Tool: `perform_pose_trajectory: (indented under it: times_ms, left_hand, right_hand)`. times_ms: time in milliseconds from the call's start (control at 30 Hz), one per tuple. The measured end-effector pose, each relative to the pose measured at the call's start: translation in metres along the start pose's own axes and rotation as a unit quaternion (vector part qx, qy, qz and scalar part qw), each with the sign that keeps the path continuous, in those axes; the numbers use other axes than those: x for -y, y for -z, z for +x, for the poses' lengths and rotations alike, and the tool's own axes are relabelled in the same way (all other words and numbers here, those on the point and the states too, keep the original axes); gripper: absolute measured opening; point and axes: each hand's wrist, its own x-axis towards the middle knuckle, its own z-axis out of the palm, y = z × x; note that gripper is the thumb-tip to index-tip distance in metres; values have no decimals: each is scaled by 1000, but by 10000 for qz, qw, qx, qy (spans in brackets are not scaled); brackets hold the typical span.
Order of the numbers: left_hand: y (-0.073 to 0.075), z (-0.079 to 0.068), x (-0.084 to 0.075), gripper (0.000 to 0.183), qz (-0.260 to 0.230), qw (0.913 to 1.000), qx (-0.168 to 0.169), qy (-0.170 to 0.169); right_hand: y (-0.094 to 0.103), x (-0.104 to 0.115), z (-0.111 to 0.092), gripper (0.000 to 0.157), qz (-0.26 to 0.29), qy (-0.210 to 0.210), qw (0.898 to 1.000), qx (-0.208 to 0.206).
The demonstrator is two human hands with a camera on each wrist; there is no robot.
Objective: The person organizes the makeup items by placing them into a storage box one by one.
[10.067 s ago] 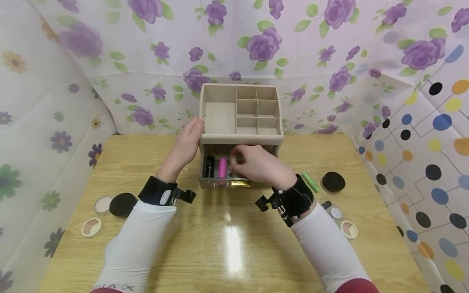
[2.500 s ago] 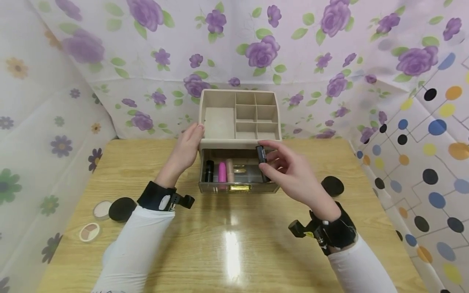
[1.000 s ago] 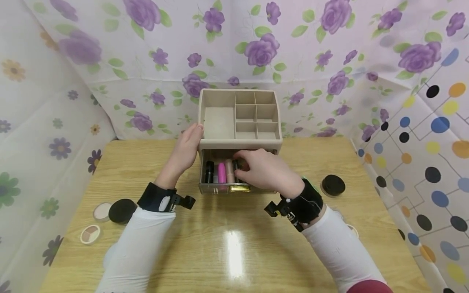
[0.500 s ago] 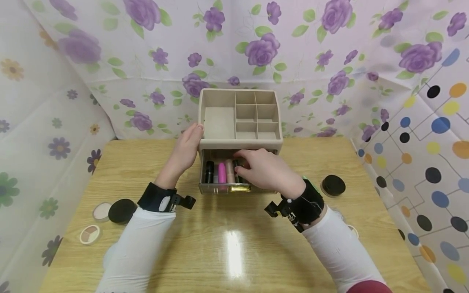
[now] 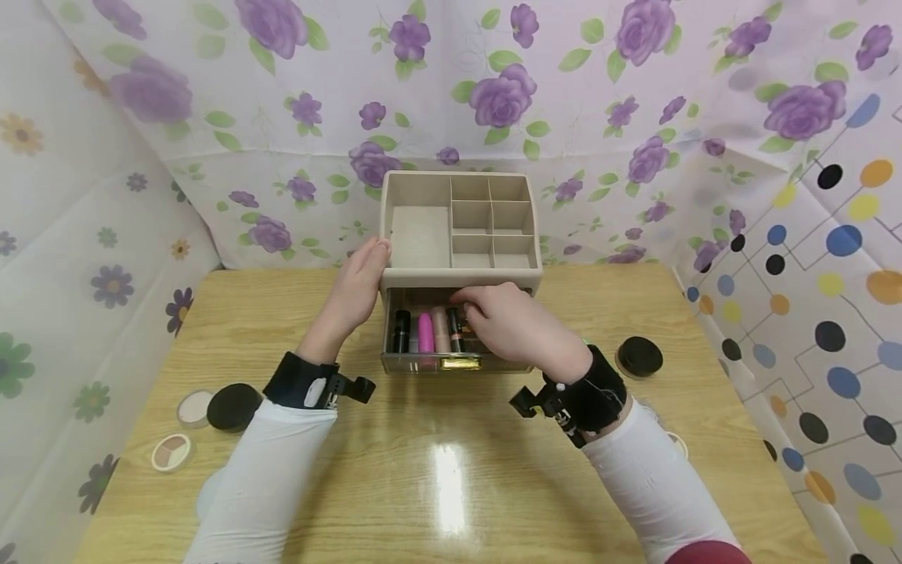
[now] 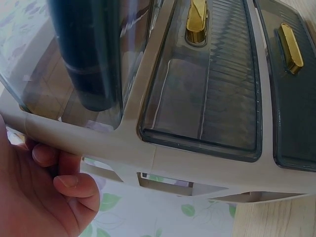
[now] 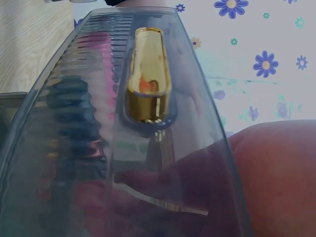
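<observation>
A beige makeup organizer [image 5: 461, 277] stands at the back of the table, its top clear drawer [image 5: 416, 362] pulled out. My left hand [image 5: 357, 283] grips the organizer's left side, fingers curled at its edge in the left wrist view. Inside the drawer lie a black tube [image 5: 402, 332], a bright pink tube [image 5: 426, 334], a beige tube [image 5: 441, 330] and a black tube with a rose band [image 5: 455, 330], side by side. My right hand [image 5: 517, 325] reaches into the drawer just right of the banded tube, thumb off it and index finger near its far end.
On the left of the table [image 5: 395, 486] are a round black-lidded compact [image 5: 234, 407], a pale powder pan [image 5: 195, 409] and a three-color palette [image 5: 172, 453]. A black round case [image 5: 640, 357] sits at right. Other small items are partly hidden by the right forearm. Floral cloth hangs behind.
The right hand brought the banded black tube from the drawer's right side to beside the beige tube, then drew its thumb off it. The left hand has stayed on the organizer.
</observation>
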Motion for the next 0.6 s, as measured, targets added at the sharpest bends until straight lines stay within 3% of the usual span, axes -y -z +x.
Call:
perform_pose_trajectory:
  times_ms: [333,600]
  left_hand:
    - [-1,1,2,63,-22,10000,-24,-60]
    - [0,0,1,64,-146,9999,29,-71]
  right_hand:
    - [4,-9,-7,42,977,59,9945,-366]
    - [4,-19,-14,46,2272,340,9674,-1064]
